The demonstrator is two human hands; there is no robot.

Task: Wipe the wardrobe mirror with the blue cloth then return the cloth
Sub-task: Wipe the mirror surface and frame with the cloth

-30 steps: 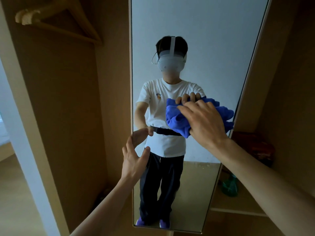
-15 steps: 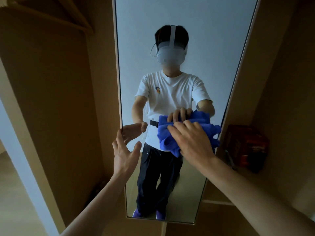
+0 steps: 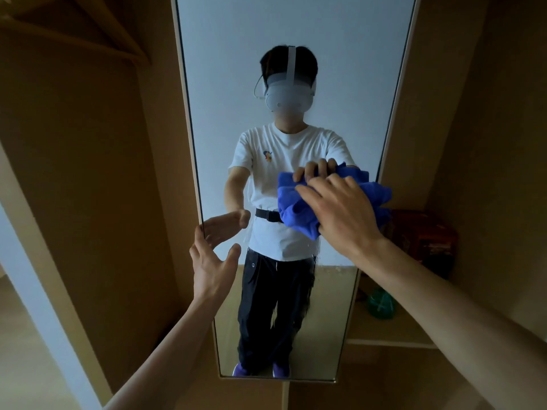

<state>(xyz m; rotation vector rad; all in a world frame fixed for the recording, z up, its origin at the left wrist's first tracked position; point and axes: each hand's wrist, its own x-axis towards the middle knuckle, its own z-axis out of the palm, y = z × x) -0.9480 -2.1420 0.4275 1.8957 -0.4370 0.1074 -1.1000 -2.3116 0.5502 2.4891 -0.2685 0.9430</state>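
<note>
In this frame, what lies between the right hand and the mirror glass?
The blue cloth, bunched up, lies between the right hand and the mirror; the hand holds it against the glass. The head view shows this.

Glass of the mirror (image 3: 296,84) smooth and glossy, smeared with droplets low down; blue cloth (image 3: 293,208) soft, matt, crumpled fabric; wardrobe panels (image 3: 88,173) and hanger (image 3: 74,39) smooth, matt light wood; green vessel (image 3: 381,304) on the shelf (image 3: 393,335) glossy, translucent.
</note>
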